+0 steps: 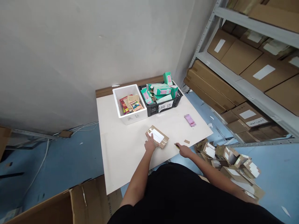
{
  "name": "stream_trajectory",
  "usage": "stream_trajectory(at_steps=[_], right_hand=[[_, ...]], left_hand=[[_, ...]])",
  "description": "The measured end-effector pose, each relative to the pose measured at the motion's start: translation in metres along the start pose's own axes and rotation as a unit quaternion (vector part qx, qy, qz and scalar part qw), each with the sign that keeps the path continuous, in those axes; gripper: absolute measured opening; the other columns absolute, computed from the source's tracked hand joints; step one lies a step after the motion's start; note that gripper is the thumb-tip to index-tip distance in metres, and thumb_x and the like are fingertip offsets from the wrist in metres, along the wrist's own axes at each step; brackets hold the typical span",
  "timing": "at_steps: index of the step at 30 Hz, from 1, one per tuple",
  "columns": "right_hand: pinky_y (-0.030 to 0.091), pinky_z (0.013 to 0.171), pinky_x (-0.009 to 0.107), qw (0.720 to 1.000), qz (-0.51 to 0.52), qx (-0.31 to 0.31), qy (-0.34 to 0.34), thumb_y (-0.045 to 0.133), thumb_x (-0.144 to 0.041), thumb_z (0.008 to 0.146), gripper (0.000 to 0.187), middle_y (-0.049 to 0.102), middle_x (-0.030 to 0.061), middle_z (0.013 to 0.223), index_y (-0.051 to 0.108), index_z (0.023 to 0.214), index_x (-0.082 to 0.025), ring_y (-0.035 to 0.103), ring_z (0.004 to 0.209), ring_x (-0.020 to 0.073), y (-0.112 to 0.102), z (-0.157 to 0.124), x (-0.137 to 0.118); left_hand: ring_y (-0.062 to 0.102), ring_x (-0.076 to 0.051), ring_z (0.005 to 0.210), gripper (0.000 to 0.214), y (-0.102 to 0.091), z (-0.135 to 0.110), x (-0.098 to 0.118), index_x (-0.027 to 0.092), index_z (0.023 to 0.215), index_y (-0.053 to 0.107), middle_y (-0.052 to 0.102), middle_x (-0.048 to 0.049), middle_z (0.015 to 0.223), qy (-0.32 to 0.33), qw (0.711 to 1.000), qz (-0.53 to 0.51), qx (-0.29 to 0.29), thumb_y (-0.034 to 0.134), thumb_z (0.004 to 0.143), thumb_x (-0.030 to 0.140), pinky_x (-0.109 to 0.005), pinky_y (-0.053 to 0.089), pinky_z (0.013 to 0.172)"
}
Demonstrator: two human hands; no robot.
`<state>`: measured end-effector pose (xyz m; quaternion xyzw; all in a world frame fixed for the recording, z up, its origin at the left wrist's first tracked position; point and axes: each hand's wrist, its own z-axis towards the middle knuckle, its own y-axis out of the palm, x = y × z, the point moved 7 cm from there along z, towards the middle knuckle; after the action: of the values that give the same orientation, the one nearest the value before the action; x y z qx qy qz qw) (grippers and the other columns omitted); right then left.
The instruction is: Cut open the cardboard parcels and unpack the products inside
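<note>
A small taped cardboard box (165,140) with a white label lies on the white table (121,149), turned at an angle. My left hand (149,144) grips its near left side, with fingers resting on the label. To the right of the box, by the table's front edge, my right hand (184,151) is closed around a box cutter (177,146), dark with some yellow. The cutter's tip points left towards the box and is apart from it. A small brown cardboard scrap (187,141) lies just beyond my right hand.
At the table's back stand a white foam box (130,119) with booklets and a black basket (153,110) heaped with green-and-pink boxes. A pink blurred item (190,120) lies to the right. Opened cartons (233,168) pile on the floor beside a loaded shelf (233,76).
</note>
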<state>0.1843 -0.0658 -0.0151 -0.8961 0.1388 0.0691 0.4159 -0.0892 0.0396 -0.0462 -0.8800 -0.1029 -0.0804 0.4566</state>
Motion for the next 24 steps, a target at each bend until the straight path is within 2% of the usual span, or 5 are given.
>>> stream_trajectory(at_steps=[3, 8, 16, 20, 24], right_hand=[[0.051, 0.085, 0.036, 0.990, 0.094, 0.092, 0.056, 0.049, -0.031, 0.102, 0.070, 0.076, 0.0148, 0.121, 0.025, 0.168, -0.023, 0.074, 0.108, 0.0317, -0.008, 0.012, 0.012], [0.051, 0.095, 0.035, 0.975, 0.186, 0.111, 0.050, 0.052, -0.055, 0.104, 0.086, 0.072, 0.0165, 0.133, 0.012, 0.171, -0.017, 0.071, 0.120, 0.0309, -0.014, 0.072, -0.045], [0.052, 0.093, 0.032, 0.968, 0.215, 0.129, -0.009, 0.059, -0.047, 0.104, 0.071, 0.075, 0.0118, 0.124, 0.029, 0.164, -0.023, 0.071, 0.115, 0.0274, -0.064, 0.139, -0.079], [0.055, 0.084, 0.026, 0.926, 0.361, 0.107, -0.031, 0.037, -0.036, 0.112, 0.031, 0.075, 0.0001, 0.094, 0.049, 0.138, -0.025, 0.074, 0.090, 0.0172, -0.062, 0.141, -0.054], [0.052, 0.066, 0.021, 0.910, 0.414, 0.011, -0.028, 0.048, -0.036, 0.108, 0.014, 0.067, -0.0057, 0.075, 0.054, 0.112, -0.024, 0.066, 0.063, 0.0124, -0.040, 0.134, -0.026]], left_hand=[[0.052, -0.044, 0.136, 0.121, 0.001, -0.003, 0.008, 0.027, 0.172, 0.008, -0.005, -0.0157, 0.180, 0.007, 1.000, 0.020, 0.017, 0.066, 0.079, 0.077, -0.052, 0.051, 0.105], [0.045, -0.046, 0.144, 0.121, 0.013, -0.019, 0.017, 0.008, 0.170, 0.008, 0.008, -0.0318, 0.175, -0.028, 0.999, 0.035, 0.007, 0.062, 0.085, 0.074, -0.049, 0.050, 0.106], [0.048, -0.046, 0.143, 0.089, 0.006, -0.034, 0.012, 0.015, 0.159, 0.043, 0.053, -0.0267, 0.153, -0.055, 0.994, 0.081, -0.057, 0.059, 0.090, 0.068, -0.055, 0.048, 0.108], [0.028, -0.041, 0.158, 0.074, -0.005, -0.025, 0.033, 0.024, 0.168, 0.030, 0.038, -0.0167, 0.170, -0.001, 0.996, 0.087, 0.008, 0.044, 0.101, 0.052, -0.057, 0.039, 0.119], [-0.001, -0.039, 0.166, 0.088, 0.021, -0.022, 0.046, 0.024, 0.173, 0.011, 0.004, -0.0095, 0.181, 0.046, 0.989, 0.130, -0.053, 0.052, 0.097, 0.041, -0.060, 0.028, 0.126]])
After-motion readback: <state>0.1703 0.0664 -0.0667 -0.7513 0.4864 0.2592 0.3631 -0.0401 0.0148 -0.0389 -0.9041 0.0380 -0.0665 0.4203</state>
